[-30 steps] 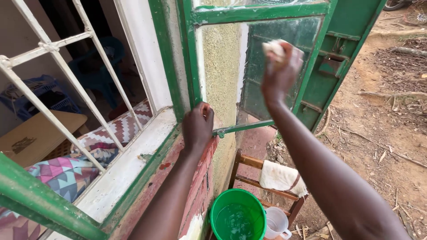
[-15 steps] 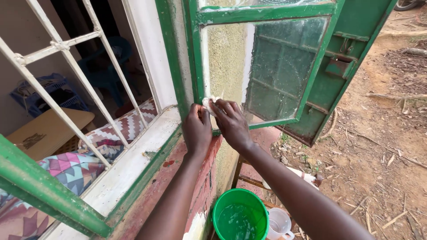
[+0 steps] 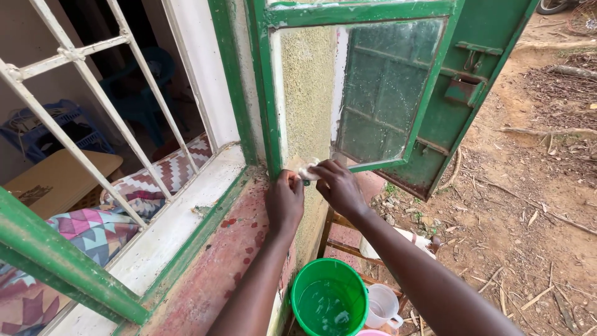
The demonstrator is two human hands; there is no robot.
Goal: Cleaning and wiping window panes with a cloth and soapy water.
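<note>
A pale sponge is pinched in the right hand at the green window frame's six o'clock corner, steadied by the clenched left hand; firm, overlapping strokes are advised.

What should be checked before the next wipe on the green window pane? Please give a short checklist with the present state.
1. Cloth in the right hand, at the pane's lower corner: ok.
2. Left hand steadying the bottom of the green window frame: ok.
3. Green bucket holds water, below the hands: ok.
4. Glass pane free of spots: not ok, specks show.
5. Cloth wet enough: cannot tell.
</note>
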